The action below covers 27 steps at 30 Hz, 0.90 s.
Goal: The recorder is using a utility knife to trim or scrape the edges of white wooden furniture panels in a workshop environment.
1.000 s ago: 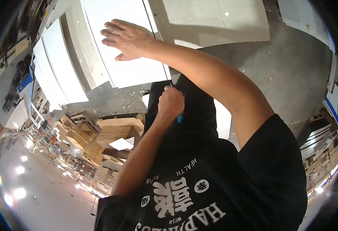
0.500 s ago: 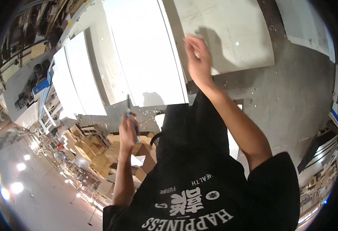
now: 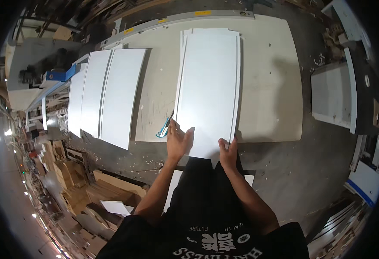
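Lying: white panel [image 3: 208, 86] runs lengthwise away from both hands — on the worktop [image 3: 271, 86].
Left hand [image 3: 178, 140]: flat on near-left corner, beside the knife [image 3: 165, 128].
Right hand [image 3: 228, 153]: gripping near-right corner.

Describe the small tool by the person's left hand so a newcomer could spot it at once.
Start at the large pale worktable, then find the long white panel lying along its middle. At that panel's near left corner, just beside the left hand, lies a small teal-handled utility knife. It is the only coloured item among the white boards.

White panels [image 3: 107, 93] leaning left, cardboard scraps [image 3: 75, 172] below, grey floor [image 3: 323, 172]
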Each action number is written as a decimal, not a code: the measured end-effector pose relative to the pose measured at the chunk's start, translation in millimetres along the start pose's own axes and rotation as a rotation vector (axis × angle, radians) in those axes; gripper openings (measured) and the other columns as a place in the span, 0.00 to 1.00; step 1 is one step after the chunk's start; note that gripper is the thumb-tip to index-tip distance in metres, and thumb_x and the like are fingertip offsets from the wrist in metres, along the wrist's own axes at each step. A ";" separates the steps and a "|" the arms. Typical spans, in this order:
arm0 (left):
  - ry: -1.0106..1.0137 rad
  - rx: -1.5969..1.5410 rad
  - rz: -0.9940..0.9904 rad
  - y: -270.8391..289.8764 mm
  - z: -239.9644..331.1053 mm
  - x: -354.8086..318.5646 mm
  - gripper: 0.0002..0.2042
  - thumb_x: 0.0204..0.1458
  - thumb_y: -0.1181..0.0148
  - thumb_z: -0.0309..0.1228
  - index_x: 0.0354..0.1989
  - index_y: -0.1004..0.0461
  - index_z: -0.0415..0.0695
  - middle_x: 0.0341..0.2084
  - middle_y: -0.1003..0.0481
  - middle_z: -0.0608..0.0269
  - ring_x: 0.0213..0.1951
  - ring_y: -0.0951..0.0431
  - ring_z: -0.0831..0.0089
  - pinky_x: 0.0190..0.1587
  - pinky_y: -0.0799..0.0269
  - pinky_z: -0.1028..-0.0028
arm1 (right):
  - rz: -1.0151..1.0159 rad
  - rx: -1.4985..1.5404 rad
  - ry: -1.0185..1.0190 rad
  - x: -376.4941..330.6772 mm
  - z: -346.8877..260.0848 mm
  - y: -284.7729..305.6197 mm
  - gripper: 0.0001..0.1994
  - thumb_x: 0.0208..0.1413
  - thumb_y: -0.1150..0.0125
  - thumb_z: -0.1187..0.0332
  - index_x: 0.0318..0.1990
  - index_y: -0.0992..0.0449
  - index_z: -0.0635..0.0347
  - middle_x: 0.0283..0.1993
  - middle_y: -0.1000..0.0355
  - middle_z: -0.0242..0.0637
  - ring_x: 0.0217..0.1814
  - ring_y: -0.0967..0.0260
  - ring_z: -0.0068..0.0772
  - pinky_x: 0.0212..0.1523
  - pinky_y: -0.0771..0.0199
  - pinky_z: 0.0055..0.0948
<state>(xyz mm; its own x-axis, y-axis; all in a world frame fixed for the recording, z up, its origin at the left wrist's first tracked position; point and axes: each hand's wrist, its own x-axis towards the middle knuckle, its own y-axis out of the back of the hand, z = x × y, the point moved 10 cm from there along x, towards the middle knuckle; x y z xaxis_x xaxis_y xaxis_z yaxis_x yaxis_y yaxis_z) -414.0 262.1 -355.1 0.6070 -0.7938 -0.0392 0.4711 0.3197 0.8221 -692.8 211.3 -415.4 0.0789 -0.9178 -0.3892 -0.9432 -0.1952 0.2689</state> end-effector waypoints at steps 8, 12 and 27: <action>0.379 -0.364 -0.160 2.7 -46.5 32.4 0.31 0.61 0.31 0.54 0.57 0.22 0.35 0.33 0.15 0.50 0.36 0.15 0.66 0.41 0.21 0.64 | -0.015 -0.090 0.089 -9.7 -25.1 -22.1 0.31 0.67 0.32 0.56 0.69 0.33 0.69 0.61 0.25 0.55 0.63 0.26 0.56 0.65 0.30 0.49; 0.276 -0.224 -0.268 -11.9 -15.1 9.0 0.40 0.61 0.33 0.57 0.67 0.31 0.32 0.50 0.18 0.34 0.54 0.17 0.39 0.56 0.22 0.51 | 0.115 -0.166 0.052 -8.3 3.5 -9.7 0.33 0.66 0.31 0.56 0.70 0.35 0.69 0.63 0.26 0.58 0.66 0.27 0.59 0.68 0.31 0.50; 0.179 -0.145 -0.697 -33.4 -1.3 -57.4 0.49 0.57 0.28 0.54 0.76 0.43 0.32 0.65 0.27 0.33 0.65 0.25 0.38 0.67 0.28 0.49 | -0.071 0.196 -0.262 -58.6 123.7 94.0 0.34 0.72 0.38 0.55 0.77 0.41 0.63 0.74 0.34 0.54 0.77 0.37 0.49 0.75 0.39 0.45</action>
<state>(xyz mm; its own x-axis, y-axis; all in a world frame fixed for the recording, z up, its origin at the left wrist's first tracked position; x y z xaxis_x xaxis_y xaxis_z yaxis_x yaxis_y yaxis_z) -463.8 297.7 -381.0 0.2250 -0.7454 -0.6275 0.8585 -0.1529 0.4895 -825.9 289.5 -476.3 0.0849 -0.7790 -0.6213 -0.9844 -0.1620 0.0686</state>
